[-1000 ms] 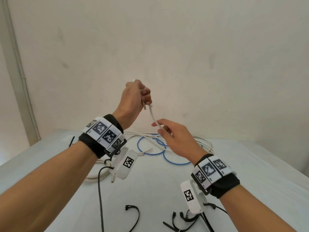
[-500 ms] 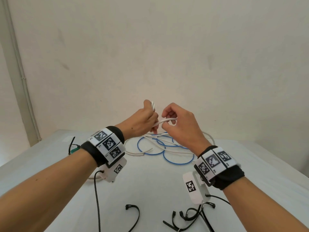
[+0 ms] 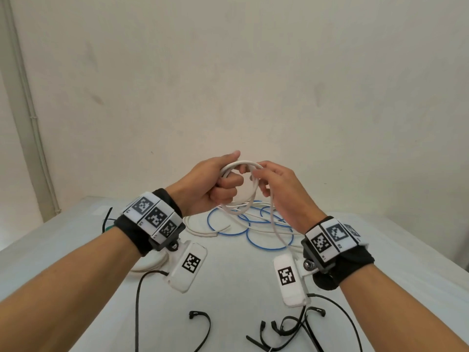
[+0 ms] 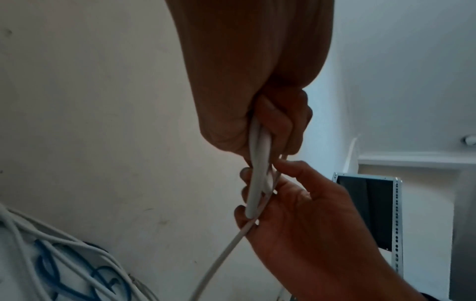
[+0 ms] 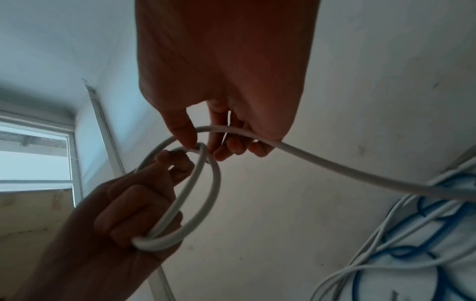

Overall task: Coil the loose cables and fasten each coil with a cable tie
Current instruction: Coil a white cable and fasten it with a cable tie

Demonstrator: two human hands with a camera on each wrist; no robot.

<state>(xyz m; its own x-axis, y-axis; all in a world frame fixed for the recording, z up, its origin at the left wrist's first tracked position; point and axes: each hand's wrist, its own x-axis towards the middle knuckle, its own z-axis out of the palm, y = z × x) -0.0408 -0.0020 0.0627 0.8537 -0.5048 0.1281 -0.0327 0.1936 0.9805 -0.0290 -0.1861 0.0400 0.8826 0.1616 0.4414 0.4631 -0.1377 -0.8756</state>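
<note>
A white cable (image 3: 250, 185) forms a small coil of two or three loops above the table, held up between both hands. My left hand (image 3: 223, 185) grips the coil in a fist, the loops passing through its curled fingers (image 5: 134, 205). My right hand (image 3: 275, 189) pinches the top of the coil between thumb and fingertips (image 5: 185, 130), and the free run of white cable (image 5: 347, 169) trails from it down to the table. In the left wrist view the white cable (image 4: 259, 163) comes out of the fist. A blue cable (image 3: 269, 238) lies in loose loops on the table behind.
More white cable (image 3: 205, 231) lies tangled with the blue loops at the back of the white table (image 3: 236, 280). Several black cable ties (image 3: 286, 329) lie near the front edge, one (image 3: 203, 321) apart to the left. A bare wall stands close behind.
The hands came down and together from a raised, spread pose. The single strand stretched between them has become a small coil gripped by the left hand, with the right hand at its top.
</note>
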